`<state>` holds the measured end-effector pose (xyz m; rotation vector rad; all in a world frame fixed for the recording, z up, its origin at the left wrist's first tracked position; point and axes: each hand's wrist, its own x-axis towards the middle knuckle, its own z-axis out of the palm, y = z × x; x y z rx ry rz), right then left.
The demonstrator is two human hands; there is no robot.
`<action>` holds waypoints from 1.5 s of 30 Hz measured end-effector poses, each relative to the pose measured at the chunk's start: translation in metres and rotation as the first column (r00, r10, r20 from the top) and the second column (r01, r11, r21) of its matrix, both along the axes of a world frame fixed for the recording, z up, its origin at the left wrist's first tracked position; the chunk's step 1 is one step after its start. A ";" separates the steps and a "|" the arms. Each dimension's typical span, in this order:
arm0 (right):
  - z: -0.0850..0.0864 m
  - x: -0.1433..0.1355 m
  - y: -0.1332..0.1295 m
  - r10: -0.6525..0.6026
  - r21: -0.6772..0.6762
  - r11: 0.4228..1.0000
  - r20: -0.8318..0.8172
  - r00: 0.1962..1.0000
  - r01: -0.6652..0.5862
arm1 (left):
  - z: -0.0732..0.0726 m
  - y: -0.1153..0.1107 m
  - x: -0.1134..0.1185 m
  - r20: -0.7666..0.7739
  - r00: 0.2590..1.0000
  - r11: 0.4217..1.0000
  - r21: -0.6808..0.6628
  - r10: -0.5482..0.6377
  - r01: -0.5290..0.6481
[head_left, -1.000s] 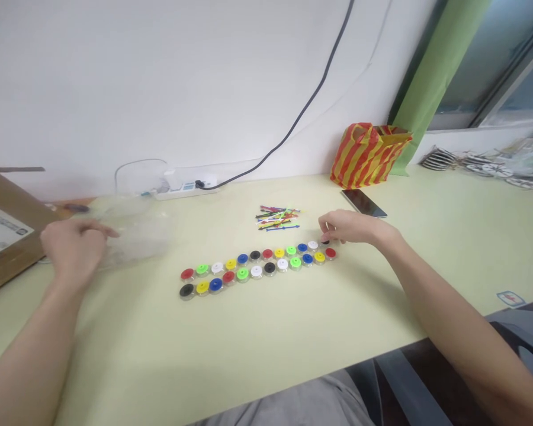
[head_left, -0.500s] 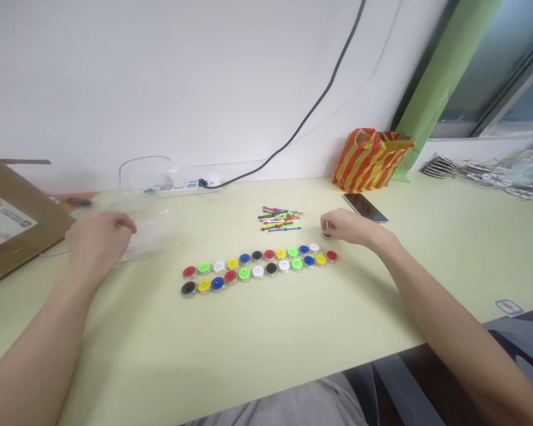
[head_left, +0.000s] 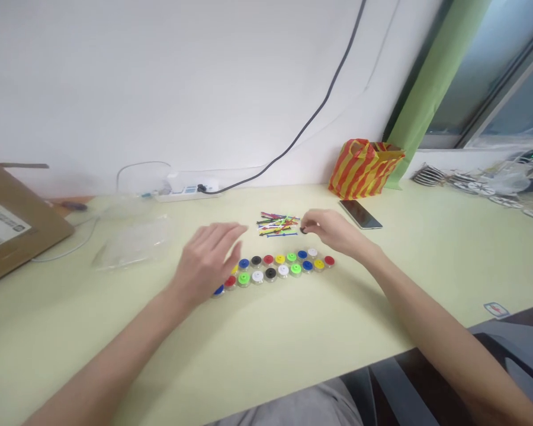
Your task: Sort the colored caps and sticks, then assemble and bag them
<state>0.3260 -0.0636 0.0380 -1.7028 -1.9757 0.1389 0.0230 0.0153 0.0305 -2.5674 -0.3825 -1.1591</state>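
Note:
Two rows of small round pieces with coloured tops (head_left: pixel 270 273) run across the pale table. Behind them lies a pile of thin coloured sticks (head_left: pixel 278 225). My left hand (head_left: pixel 208 257) hovers over the left part of the rows, fingers apart and holding nothing, and hides several pieces. Just right of the pile, the fingertips of my right hand (head_left: pixel 326 228) are pinched on a small black-topped piece (head_left: pixel 303 231).
A phone (head_left: pixel 360 214) and a red-and-yellow striped bag (head_left: pixel 365 168) stand behind my right hand. At the left are a clear plastic bag (head_left: pixel 133 241) and a cardboard box (head_left: pixel 22 231). A power strip (head_left: pixel 189 190) lies by the wall.
My left hand has moved right, from beside the plastic bag to over the rows. My right hand has shifted left toward the stick pile with the black piece. The view has shifted slightly.

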 end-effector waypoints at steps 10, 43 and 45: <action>-0.019 -0.099 -0.027 0.407 0.360 0.889 -0.343 0.846 -0.282 | -0.024 -0.020 0.013 -0.040 0.979 0.962 -0.198 -0.199 0.187; -0.029 -0.009 0.117 0.280 -0.096 0.960 0.273 0.920 -0.263 | -0.009 -0.008 0.004 -0.031 0.999 0.972 -0.229 0.036 -0.042; -0.028 -0.015 0.119 0.268 -0.105 0.963 0.287 0.920 -0.248 | -0.008 -0.007 0.004 -0.029 0.999 0.975 -0.220 0.037 -0.043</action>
